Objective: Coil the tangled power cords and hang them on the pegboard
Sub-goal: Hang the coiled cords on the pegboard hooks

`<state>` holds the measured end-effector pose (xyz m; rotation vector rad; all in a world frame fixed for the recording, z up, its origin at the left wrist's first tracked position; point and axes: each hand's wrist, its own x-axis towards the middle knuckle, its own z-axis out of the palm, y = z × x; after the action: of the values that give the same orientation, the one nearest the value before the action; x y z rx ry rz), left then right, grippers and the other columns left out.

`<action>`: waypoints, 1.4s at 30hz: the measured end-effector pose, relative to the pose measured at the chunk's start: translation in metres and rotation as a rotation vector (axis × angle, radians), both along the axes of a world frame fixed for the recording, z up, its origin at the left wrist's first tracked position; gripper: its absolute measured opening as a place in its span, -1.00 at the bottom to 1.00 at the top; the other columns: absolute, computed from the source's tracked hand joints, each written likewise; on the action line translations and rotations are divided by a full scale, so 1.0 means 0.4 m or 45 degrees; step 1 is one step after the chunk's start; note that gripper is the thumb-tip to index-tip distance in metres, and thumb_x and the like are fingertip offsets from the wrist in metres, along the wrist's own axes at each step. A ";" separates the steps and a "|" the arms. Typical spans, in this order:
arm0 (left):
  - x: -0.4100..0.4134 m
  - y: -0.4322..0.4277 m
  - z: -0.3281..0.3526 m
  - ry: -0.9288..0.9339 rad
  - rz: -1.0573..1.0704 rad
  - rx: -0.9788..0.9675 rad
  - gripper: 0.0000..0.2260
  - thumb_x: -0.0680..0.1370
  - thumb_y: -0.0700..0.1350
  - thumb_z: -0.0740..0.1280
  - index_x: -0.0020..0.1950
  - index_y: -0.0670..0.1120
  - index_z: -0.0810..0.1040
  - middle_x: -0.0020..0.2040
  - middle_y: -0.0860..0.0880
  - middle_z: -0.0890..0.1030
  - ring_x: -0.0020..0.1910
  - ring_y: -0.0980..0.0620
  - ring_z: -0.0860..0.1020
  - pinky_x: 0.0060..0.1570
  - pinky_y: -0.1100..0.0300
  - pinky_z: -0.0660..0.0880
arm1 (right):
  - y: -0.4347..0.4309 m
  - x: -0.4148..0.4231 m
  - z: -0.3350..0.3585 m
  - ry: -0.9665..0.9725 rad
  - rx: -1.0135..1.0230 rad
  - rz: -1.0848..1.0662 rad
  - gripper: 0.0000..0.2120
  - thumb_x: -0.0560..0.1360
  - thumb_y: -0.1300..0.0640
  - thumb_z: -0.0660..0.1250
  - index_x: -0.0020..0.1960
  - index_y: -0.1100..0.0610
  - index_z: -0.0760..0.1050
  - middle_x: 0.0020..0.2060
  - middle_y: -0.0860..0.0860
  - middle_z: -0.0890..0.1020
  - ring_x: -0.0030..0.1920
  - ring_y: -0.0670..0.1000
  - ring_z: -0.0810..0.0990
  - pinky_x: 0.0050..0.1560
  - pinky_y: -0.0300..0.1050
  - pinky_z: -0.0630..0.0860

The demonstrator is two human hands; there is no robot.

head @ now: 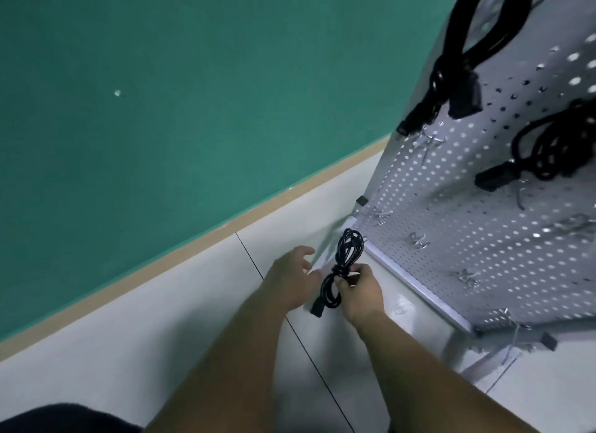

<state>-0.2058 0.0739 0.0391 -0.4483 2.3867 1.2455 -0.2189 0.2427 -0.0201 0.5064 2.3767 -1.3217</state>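
Pointing loops-first at the pegboard [458, 213], coiled cord [347, 248] sits in right hand [362, 293].

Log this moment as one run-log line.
right hand grips coiled cord at its wrap | left hand open beside it | coil at pegboard corner | hung: large cord, small cord

The coiled cord [347, 250] was black, as were the upper bundle [448, 77] and lower bundle [548, 148]. The pegboard [467, 239] was pale grey, dotted with even rows of round holes. The wall [161, 77] was teal green, edged by a tan strip [193, 243] above white tiles [161, 319] with thin dark joints
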 end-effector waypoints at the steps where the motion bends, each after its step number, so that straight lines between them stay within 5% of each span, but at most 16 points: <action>1: 0.001 0.012 0.027 0.040 0.044 0.057 -0.49 0.61 0.10 0.45 0.53 0.13 0.42 0.27 0.05 0.59 0.17 -0.01 0.62 0.17 0.09 0.55 | 0.001 0.004 0.036 0.058 -0.034 0.030 -0.79 0.65 0.10 0.39 0.25 0.03 0.45 -0.11 -0.03 0.66 -0.13 0.01 0.66 -0.08 -0.07 0.58; 3: 0.000 0.035 0.084 0.144 0.115 0.147 -0.47 0.59 0.07 0.47 0.53 0.19 0.40 0.28 0.08 0.59 0.18 0.01 0.63 0.17 0.09 0.56 | 0.004 0.011 0.113 0.157 -0.117 0.080 -0.83 0.66 0.10 0.37 0.24 -0.01 0.52 -0.16 -0.04 0.65 -0.18 0.00 0.63 -0.16 -0.14 0.53; 8: 0.012 0.090 0.249 0.391 0.213 0.439 -0.59 0.63 -0.07 0.45 0.42 0.25 0.49 0.14 0.11 0.72 -0.04 0.15 0.72 0.05 0.15 0.59 | 0.031 0.035 0.311 0.336 -0.272 0.251 -0.80 0.67 0.06 0.31 0.22 -0.15 0.62 -0.10 0.02 0.68 -0.09 0.11 0.67 0.08 0.20 0.65; 11: 0.035 0.118 0.343 0.479 0.208 0.530 -0.59 0.63 -0.08 0.45 0.40 0.29 0.49 0.14 0.09 0.72 -0.04 0.07 0.74 0.09 0.05 0.64 | 0.062 0.053 0.427 0.392 -0.288 0.302 -0.80 0.67 0.07 0.30 0.13 -0.18 0.65 -0.07 0.11 0.68 -0.11 0.15 0.64 0.08 0.31 0.62; 15: 0.068 0.149 0.442 0.554 0.198 0.598 -0.60 0.59 -0.08 0.50 0.31 0.32 0.53 0.14 0.00 0.70 -0.03 -0.07 0.75 0.16 -0.16 0.66 | 0.105 0.075 0.546 0.483 -0.179 0.380 -0.85 0.63 0.06 0.36 0.12 -0.15 0.65 -0.13 0.08 0.67 -0.13 0.11 0.66 -0.01 0.20 0.62; 18: 0.102 0.177 0.507 0.635 0.195 0.621 -0.60 0.55 -0.05 0.52 0.20 0.42 0.54 0.13 -0.01 0.70 0.01 -0.07 0.74 0.19 -0.16 0.65 | 0.132 0.108 0.629 0.701 0.141 0.321 -0.50 0.55 -0.05 0.49 0.44 -0.05 0.44 0.15 -0.08 0.59 -0.05 -0.06 0.66 -0.06 -0.05 0.56; 20: 0.121 0.200 0.545 0.682 0.187 0.655 -0.59 0.56 -0.09 0.52 0.17 0.42 0.55 0.09 -0.02 0.71 0.03 -0.07 0.74 0.20 -0.15 0.64 | 0.152 0.130 0.679 0.917 0.250 0.332 -0.23 0.51 -0.03 0.51 0.61 -0.08 0.23 0.43 -0.14 0.43 0.13 -0.11 0.64 0.13 -0.03 0.59; 23: 0.146 0.228 0.603 0.735 0.160 0.715 -0.59 0.58 -0.13 0.52 0.24 0.36 0.55 0.11 -0.02 0.70 0.04 -0.05 0.73 0.21 -0.07 0.64 | 0.182 0.153 0.743 1.092 0.331 0.470 -0.18 0.54 0.04 0.47 0.69 -0.08 0.15 0.65 -0.17 0.23 0.54 -0.09 0.39 0.51 0.04 0.43; 27: 0.172 0.249 0.659 0.759 0.136 0.863 -0.59 0.60 -0.19 0.51 0.32 0.23 0.57 0.17 -0.05 0.69 0.09 -0.04 0.74 0.15 0.08 0.66 | 0.221 0.177 0.814 1.205 0.446 0.467 -0.19 0.51 -0.04 0.49 0.66 -0.06 0.22 0.60 -0.17 0.24 0.54 -0.08 0.34 0.43 -0.08 0.44; 31: 0.189 0.273 0.682 0.770 0.093 0.910 -0.59 0.59 -0.19 0.51 0.35 0.19 0.60 0.21 -0.01 0.69 0.18 0.18 0.68 0.19 0.23 0.58 | 0.260 0.191 0.848 1.239 0.533 0.465 -0.27 0.47 -0.14 0.47 0.58 -0.08 0.32 0.56 -0.20 0.30 0.54 -0.08 0.30 0.44 0.00 0.46; 35: 0.189 0.303 0.681 0.778 0.071 0.943 -0.62 0.61 -0.21 0.49 0.38 0.07 0.60 0.28 -0.01 0.69 0.19 0.24 0.66 0.10 0.36 0.55 | 0.289 0.208 0.845 1.224 0.523 0.386 -0.41 0.50 -0.18 0.47 0.47 -0.16 0.39 0.28 -0.25 0.47 0.31 -0.10 0.46 0.21 -0.09 0.51; 42: 0.168 0.356 0.680 0.876 0.103 0.975 -0.68 0.60 -0.20 0.50 0.29 0.10 0.66 0.18 0.10 0.73 0.22 0.04 0.68 0.31 0.12 0.57 | 0.282 0.243 0.831 1.172 0.502 0.163 -0.54 0.62 -0.13 0.39 0.48 -0.05 0.46 0.21 -0.15 0.49 0.16 -0.03 0.57 0.13 -0.03 0.57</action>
<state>-0.1387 0.2161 0.3111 0.1606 2.1004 2.4952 -0.1219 0.3554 0.3122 -0.2411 3.3679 -1.1681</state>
